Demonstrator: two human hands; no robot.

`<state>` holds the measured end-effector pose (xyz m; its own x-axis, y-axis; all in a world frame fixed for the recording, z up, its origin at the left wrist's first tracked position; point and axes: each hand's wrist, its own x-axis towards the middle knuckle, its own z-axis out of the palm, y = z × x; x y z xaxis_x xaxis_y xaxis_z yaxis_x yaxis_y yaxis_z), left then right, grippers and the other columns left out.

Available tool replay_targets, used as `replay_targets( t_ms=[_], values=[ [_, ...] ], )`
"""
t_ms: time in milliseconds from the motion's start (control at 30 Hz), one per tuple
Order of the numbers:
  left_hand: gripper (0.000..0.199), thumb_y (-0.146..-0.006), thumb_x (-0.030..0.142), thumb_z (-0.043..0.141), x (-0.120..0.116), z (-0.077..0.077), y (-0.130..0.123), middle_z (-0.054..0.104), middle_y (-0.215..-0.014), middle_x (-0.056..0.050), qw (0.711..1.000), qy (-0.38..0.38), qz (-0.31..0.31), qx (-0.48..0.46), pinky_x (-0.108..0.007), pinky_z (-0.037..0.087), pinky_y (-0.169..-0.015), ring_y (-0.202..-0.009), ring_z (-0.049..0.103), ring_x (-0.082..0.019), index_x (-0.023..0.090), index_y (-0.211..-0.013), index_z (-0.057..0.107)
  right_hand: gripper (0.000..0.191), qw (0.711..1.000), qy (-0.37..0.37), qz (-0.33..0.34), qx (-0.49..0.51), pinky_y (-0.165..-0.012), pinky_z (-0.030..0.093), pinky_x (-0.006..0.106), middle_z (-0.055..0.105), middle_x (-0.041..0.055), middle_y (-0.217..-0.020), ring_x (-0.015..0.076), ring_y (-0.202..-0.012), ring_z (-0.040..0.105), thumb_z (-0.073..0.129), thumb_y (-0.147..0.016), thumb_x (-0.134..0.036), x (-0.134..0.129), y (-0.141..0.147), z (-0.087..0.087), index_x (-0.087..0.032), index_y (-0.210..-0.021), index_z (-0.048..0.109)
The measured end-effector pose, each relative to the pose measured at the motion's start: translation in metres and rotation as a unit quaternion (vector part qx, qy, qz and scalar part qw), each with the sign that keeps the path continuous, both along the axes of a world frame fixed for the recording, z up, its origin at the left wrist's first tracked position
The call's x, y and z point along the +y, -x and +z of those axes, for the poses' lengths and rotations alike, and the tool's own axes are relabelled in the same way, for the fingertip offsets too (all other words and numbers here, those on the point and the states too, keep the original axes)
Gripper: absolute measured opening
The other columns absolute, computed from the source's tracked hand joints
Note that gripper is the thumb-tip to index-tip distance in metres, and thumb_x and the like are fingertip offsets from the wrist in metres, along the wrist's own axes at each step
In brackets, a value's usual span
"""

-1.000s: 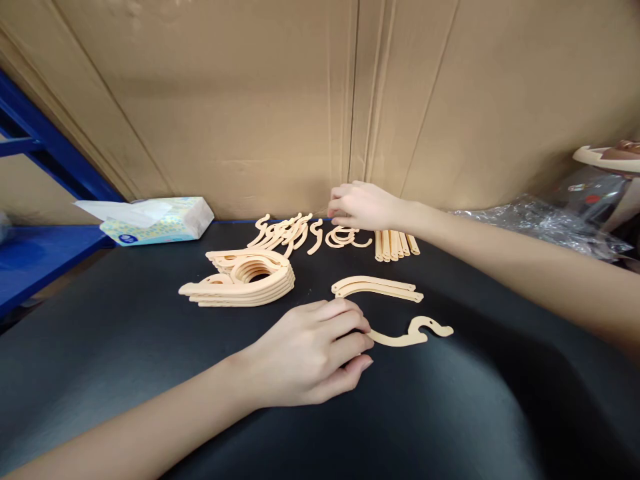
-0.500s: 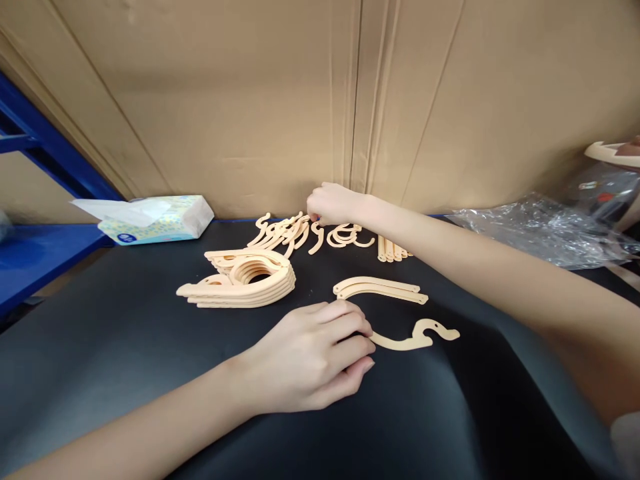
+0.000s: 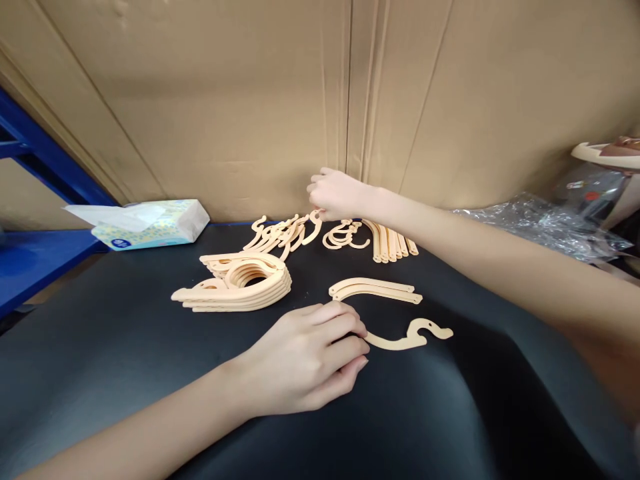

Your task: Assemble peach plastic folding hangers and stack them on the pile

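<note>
My left hand (image 3: 310, 360) rests low over the black table, its fingers curled over one end of a curved beige hanger arm (image 3: 395, 343) with a notched tip. At the back, my right hand (image 3: 340, 193) has its fingers closed on the upper end of a hooked hanger piece (image 3: 313, 230); the fingertips are partly hidden. Left of that piece lies a loose pile of similar pieces (image 3: 275, 233). Two plain curved arms (image 3: 377, 290) lie side by side just beyond my left hand. A stack of folded hangers (image 3: 240, 287) is to its left.
Beige hook rings (image 3: 345, 235) and a row of curved strips (image 3: 387, 241) lie below my right forearm. A tissue pack (image 3: 150, 225) is at the back left, beside a blue frame (image 3: 45, 160). Clear plastic wrap (image 3: 540, 223) lies at the right, before a cardboard wall (image 3: 225, 100).
My right hand has risen slightly and now grips a hooked piece, lifting its upper end toward the back. My left hand stays on its hanger arm. The whole view has shifted slightly.
</note>
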<state>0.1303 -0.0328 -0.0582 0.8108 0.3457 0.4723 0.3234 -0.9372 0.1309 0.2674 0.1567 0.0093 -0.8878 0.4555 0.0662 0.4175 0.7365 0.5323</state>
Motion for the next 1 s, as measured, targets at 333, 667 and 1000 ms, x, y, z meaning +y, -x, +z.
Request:
replay_targets(
  t_ms=[333,667,1000],
  values=[
    [0.014,-0.092,0.014,0.053,0.000,0.000,0.000,0.071,-0.095,-0.006,1.000,-0.004,0.006,-0.013,-0.028,0.053,-0.086,-0.094,0.063,-0.018,0.014,-0.093,0.068,0.030,0.995,-0.022,0.008,0.099,-0.074,0.034,0.038,0.065,0.0072,-0.080,0.0234,-0.081,0.055,0.043,-0.093,-0.027,-0.084,-0.088,0.025,-0.017,-0.081,0.069],
    [0.009,-0.090,0.018,0.058,0.001,0.002,-0.004,0.071,-0.091,-0.006,0.999,-0.015,0.029,-0.028,-0.030,0.054,-0.082,-0.091,0.064,-0.019,0.015,-0.089,0.066,0.019,0.976,0.027,-0.004,0.215,-0.085,0.042,0.038,0.065,0.0032,-0.075,0.0188,-0.071,0.056,0.049,-0.091,-0.019,-0.179,-0.136,-0.026,-0.019,-0.083,0.066],
    [0.010,-0.093,0.025,0.061,0.005,-0.001,-0.002,0.070,-0.092,-0.003,0.999,-0.014,0.026,-0.044,-0.029,0.050,-0.084,-0.092,0.063,-0.017,0.017,-0.096,0.064,0.016,0.959,0.077,-0.011,0.272,-0.089,0.043,0.039,0.064,0.0006,-0.074,0.0157,-0.067,0.059,0.051,-0.090,-0.015,-0.197,-0.143,-0.045,-0.019,-0.088,0.066]
  ],
)
